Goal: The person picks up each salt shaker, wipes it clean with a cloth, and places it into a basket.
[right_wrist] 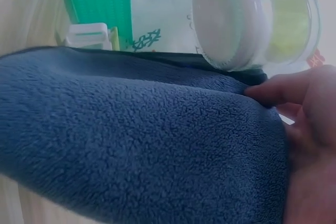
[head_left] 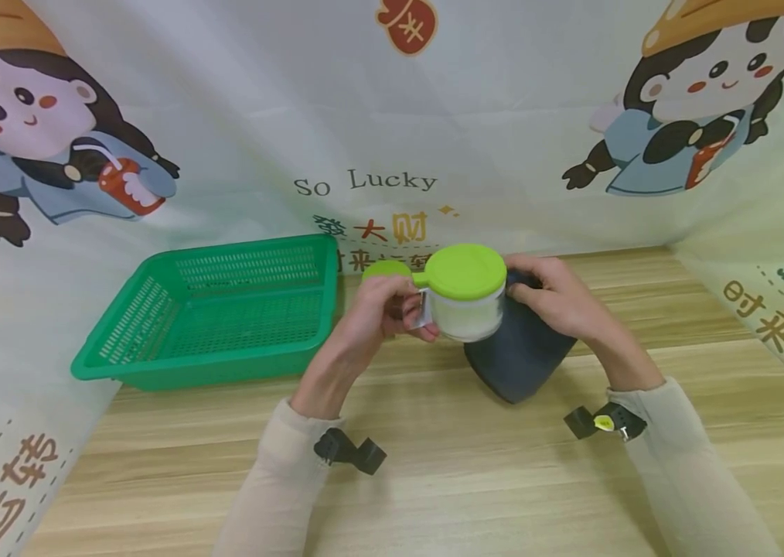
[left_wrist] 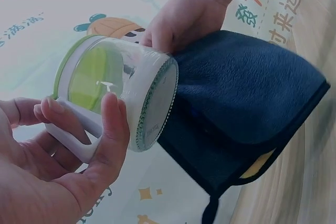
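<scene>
My left hand (head_left: pixel 392 305) holds a clear seasoning jar (head_left: pixel 467 317) by its white handle (left_wrist: pixel 79 140), raised over the table. The jar has a bright green lid (head_left: pixel 465 271) and a whitish content at its base end. In my right hand (head_left: pixel 555 298) a dark blue plush cloth (head_left: pixel 520 348) is pinched near its top and hangs down in folds. The cloth (left_wrist: pixel 247 87) lies close beside the jar's base in the left wrist view. Seen from the right wrist, thumb and fingers (right_wrist: pixel 283 90) grip the cloth's edge right by the jar.
A green plastic basket (head_left: pixel 204 363) stands at the left on the wooden table (head_left: pixel 434 480). Behind my left hand shows another green lid (head_left: pixel 386 268), with a white handle (right_wrist: pixel 86 35) in the right wrist view. A printed curtain (head_left: pixel 503 139) closes off the back and sides.
</scene>
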Motion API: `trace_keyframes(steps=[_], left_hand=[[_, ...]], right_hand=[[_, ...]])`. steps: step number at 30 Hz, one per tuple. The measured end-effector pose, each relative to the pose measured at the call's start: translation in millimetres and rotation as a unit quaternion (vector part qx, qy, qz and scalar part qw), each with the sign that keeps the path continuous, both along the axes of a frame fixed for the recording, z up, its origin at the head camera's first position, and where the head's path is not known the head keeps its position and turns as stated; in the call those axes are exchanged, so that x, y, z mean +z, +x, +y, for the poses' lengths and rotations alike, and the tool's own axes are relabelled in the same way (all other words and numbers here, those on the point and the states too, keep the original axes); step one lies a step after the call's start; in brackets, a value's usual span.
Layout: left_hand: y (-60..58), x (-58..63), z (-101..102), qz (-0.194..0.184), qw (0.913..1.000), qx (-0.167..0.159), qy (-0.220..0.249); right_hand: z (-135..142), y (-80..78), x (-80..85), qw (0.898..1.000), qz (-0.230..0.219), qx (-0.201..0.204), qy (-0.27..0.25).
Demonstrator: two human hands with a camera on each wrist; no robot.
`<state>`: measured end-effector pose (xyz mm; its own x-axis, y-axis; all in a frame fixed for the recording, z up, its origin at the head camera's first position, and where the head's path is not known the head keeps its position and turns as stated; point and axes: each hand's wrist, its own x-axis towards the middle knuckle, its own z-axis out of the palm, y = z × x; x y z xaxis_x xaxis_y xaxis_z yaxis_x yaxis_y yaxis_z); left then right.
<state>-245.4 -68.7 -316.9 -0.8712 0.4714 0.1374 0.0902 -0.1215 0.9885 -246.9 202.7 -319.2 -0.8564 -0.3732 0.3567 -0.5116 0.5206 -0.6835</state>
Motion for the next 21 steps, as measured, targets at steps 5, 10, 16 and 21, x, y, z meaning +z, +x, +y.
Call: trace_keyframes(steps=[5,10,16,21], left_hand=[[-1.1,-0.4,-1.0,-0.002,0.9999,-0.013,0.003],[-0.1,-0.8,-0.6,0.003,0.9996,-0.029,0.000],[0.1,-1.2,-1.1,0.006,0.9991,-0.041,-0.009],[0.4,-1.2,-1.2,0.004,0.9985,-0.053,-0.006]], right_hand=[[0.6,0.8,2.0,1.000,-0.008,0.010,-0.002],[-0.8,2.7,1.4,1.000,-0.006,0.001,-0.024],[-0.1,-0.3,-2.0,0.999,-0.013,0.038,-0.014],[2.2,-4.4,-5.2,0.997,-0.028,0.063,-0.016]])
